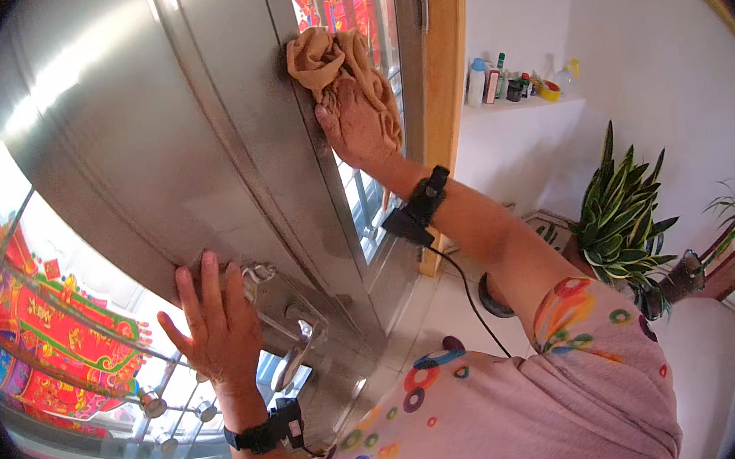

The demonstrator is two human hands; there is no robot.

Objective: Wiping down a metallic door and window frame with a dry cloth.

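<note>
A crumpled brown cloth (314, 61) lies against the metal door by its narrow barred window. My right hand (358, 123) presses on that cloth, its fingers partly hidden in the folds. Lower left, my left hand (220, 321) rests flat with fingers spread on the grey metal door (135, 146), holding nothing. Just right of it are the lock knob (259, 273) and the lever handle (295, 352). Both wrists wear black straps with small boxes, and a black cable (473, 299) runs from the right one.
Red decorations (57, 343) show through the barred glass at left. A wooden frame (447, 105) edges the doorway. Several bottles and a yellow tape roll (547, 91) stand on a white ledge. A potted snake plant (622, 221) is at the right, above the tiled floor (434, 312).
</note>
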